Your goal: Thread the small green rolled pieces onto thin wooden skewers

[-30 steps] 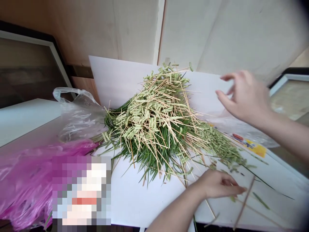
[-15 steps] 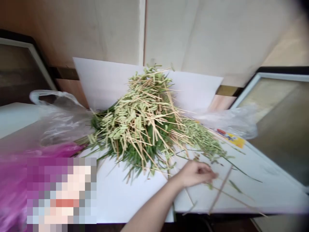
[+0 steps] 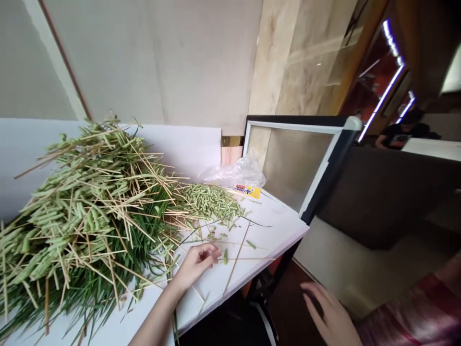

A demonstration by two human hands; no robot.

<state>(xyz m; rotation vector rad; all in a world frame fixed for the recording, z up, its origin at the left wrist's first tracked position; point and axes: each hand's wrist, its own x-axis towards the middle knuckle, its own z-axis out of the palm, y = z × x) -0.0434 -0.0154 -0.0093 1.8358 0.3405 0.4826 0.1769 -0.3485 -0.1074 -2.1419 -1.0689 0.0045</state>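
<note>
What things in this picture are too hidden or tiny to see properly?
In the head view:
The pile of green stalks and thin sticks is cut off by the left edge.
The right hand is cut off at the wrist by the bottom edge.
The yellow label is too small to read.
The far-off person is too small and dim to see what they're doing.

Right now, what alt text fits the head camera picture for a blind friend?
A heap of green stalks and wooden sticks lies on a white board, the left hand beside it, the right hand past the edge.
</note>
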